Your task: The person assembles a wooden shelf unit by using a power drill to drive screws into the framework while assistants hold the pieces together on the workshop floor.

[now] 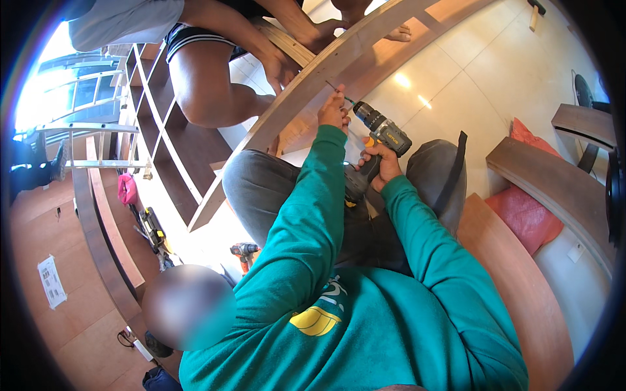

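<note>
While the right hand [383, 163] grips the cordless drill [377, 133], the left hand [334, 112] pinches its bit [339, 92] against the curved wooden frame [339, 62]; slippage could gouge fingers.

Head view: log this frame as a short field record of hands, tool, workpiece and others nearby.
left hand: steadies the bit at the curved wooden frame
right hand: grips the cordless drill
drill bit: against the frame's edge
co-worker's hand: rests on the same frame
floor: second drill, pale tiles
</note>
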Action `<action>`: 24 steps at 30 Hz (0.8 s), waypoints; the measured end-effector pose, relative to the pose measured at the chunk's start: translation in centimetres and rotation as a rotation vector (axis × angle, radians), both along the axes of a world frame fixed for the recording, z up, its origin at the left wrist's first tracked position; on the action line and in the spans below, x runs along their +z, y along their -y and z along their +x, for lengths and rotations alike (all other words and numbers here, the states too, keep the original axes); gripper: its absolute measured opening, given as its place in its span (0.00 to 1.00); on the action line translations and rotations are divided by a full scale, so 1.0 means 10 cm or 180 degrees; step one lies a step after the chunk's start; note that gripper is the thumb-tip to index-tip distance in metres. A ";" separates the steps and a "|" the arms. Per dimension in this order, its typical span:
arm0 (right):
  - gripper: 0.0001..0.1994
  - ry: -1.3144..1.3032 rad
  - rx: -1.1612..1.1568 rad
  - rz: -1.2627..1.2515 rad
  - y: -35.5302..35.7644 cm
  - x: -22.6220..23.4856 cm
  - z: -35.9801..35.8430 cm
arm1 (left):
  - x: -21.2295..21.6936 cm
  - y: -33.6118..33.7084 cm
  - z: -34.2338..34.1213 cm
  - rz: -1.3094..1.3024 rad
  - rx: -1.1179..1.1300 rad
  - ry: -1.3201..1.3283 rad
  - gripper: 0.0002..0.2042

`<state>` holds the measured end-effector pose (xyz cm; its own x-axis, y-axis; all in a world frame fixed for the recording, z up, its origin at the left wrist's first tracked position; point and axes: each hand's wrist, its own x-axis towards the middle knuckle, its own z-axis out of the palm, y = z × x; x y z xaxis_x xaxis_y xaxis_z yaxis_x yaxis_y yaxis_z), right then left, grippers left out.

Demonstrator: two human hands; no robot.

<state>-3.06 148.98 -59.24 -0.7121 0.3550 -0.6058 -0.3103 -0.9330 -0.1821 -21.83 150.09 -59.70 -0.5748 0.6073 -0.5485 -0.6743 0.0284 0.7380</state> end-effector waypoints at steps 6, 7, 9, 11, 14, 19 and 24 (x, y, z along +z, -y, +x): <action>0.17 -0.0054 -0.0007 0.0002 0.00 -0.04 0.00 | 0.01 -0.04 0.03 0.0032 0.0054 -0.0061 0.17; 0.17 -0.0044 -0.0001 -0.0013 0.00 -0.04 0.00 | 0.00 -0.04 0.03 0.0043 0.0078 -0.0048 0.17; 0.17 -0.0044 0.0007 -0.0032 0.01 -0.03 0.01 | -0.01 -0.05 0.04 0.0067 0.0120 -0.0025 0.16; 0.17 -0.0064 0.0013 -0.0039 0.01 -0.03 0.01 | 0.00 -0.05 0.04 0.0029 0.0112 -0.0018 0.15; 0.17 -0.0048 0.0057 -0.0077 0.00 -0.01 0.01 | -0.06 -0.03 0.00 0.0027 0.0234 -0.0003 0.14; 0.17 0.0014 0.0073 -0.0029 0.00 -0.02 0.02 | 0.00 -0.04 0.07 -0.0066 0.0341 -0.0119 0.14; 0.17 0.0052 0.0033 -0.0082 0.01 0.00 0.01 | -0.06 -0.05 0.03 -0.0030 0.0392 -0.0098 0.10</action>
<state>-2.94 148.89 -59.20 -0.7055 0.3318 -0.6262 -0.2977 -0.9406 -0.1631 -21.52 150.60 -60.26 -0.6614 0.5259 -0.5348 -0.6500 -0.0461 0.7585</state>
